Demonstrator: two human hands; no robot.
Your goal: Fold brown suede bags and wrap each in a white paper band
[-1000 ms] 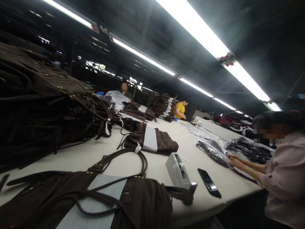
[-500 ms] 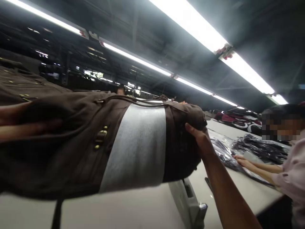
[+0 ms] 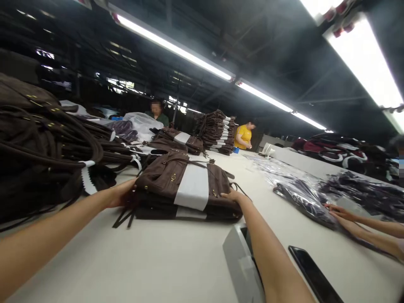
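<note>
A brown bag with a white paper band around its middle lies on the white table, on top of another dark banded bag. My left hand is at the left end of the bags, its fingers mostly hidden by them. At the right end, my right hand grips the upper bag, fingers bent over its edge. Dark straps hang onto the table at the front left of the stack.
Brown bags are heaped at the left; a tall banded stack stands behind. A grey box and a black phone are near my right arm. At the right, another person's hands touch plastic-wrapped goods.
The banded bag, held up close before, has moved down and away onto the other bag. Both my hands went with it, and the view has shifted, showing more of the table.
</note>
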